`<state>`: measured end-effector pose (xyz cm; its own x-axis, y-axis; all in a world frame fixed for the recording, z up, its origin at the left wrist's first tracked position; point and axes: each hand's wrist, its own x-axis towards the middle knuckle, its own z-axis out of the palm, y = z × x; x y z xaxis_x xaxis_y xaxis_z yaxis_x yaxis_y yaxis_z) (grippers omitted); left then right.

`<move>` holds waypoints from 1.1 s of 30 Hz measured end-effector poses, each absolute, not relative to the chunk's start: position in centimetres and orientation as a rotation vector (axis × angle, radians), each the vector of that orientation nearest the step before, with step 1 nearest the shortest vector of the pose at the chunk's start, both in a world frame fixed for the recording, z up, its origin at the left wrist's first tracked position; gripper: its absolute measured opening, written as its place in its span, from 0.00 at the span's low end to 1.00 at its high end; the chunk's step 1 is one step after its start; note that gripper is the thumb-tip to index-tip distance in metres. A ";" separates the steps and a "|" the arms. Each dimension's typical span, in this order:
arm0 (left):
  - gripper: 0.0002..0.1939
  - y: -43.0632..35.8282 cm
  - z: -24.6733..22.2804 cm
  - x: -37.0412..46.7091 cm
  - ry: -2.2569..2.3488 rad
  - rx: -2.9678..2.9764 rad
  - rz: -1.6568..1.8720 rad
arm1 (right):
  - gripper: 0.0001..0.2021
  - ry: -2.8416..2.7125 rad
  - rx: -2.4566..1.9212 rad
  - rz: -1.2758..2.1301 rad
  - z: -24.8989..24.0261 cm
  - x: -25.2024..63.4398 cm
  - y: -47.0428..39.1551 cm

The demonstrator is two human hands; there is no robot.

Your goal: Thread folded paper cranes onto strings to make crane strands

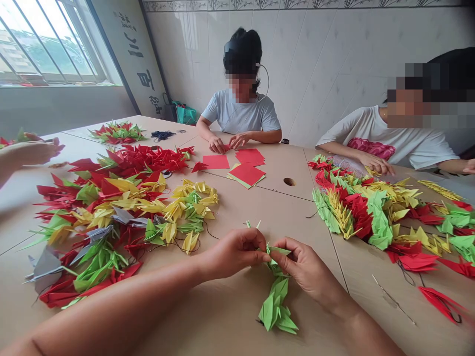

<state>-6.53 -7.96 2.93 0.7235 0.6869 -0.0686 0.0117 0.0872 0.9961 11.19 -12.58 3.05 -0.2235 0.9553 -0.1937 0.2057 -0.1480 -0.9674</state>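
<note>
A string of green folded-paper pieces (276,309) hangs down toward me over the tabletop, with a dark knot at its lower end. My left hand (237,252) pinches the upper end of this string between thumb and fingers. Close beside it on the right, my right hand (306,267) grips a green paper piece at the same end, thumb against fingers. The fingertips of both hands nearly meet. To the left lies a large heap of red, yellow, green and grey folded paper (122,202).
Strings of coloured paper (382,217) lie at the right, near a thin needle-like tool (394,300). Across the table (274,212), one person handles red paper beside red squares (248,174). Another person sits at the right; someone's hand (40,150) shows at the left.
</note>
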 end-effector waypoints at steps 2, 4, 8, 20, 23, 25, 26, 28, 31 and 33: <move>0.14 -7.9 3.1 -6.5 0.626 1.374 0.578 | 0.18 -1.482 -1.352 1.424 3.1 11.2 -12.6; 0.15 -7.9 3.1 -6.5 0.631 1.367 0.582 | 0.19 -1.513 -1.358 1.393 3.0 11.2 -12.6; 0.15 -7.9 3.0 -6.5 0.631 1.421 0.577 | 0.20 -1.538 -1.391 1.328 2.9 11.2 -12.6; 0.16 -8.0 3.0 -6.5 0.626 1.416 0.595 | 0.17 -1.590 -1.410 1.186 2.7 11.0 -12.9; 0.16 -8.0 3.0 -6.4 0.620 1.364 0.611 | 0.16 -1.649 -1.431 1.095 2.8 10.9 -13.1; 0.16 -8.0 3.0 -6.4 0.635 1.354 0.623 | 0.15 -1.689 -1.445 1.022 2.9 10.8 -13.1; 0.16 -8.0 3.0 -6.4 0.644 1.359 0.629 | 0.15 -1.707 -1.453 0.983 3.0 10.7 -13.2; 0.16 -8.0 3.1 -6.4 0.660 1.377 0.640 | 0.14 -1.735 -1.465 0.910 3.1 10.7 -13.2; 0.16 -8.0 3.1 -6.3 0.667 1.399 0.654 | 0.12 -1.758 -1.466 0.851 2.9 10.7 -13.3; 0.16 -8.0 3.1 -6.3 0.662 1.400 0.661 | 0.10 -1.742 -1.473 0.842 2.7 10.7 -13.3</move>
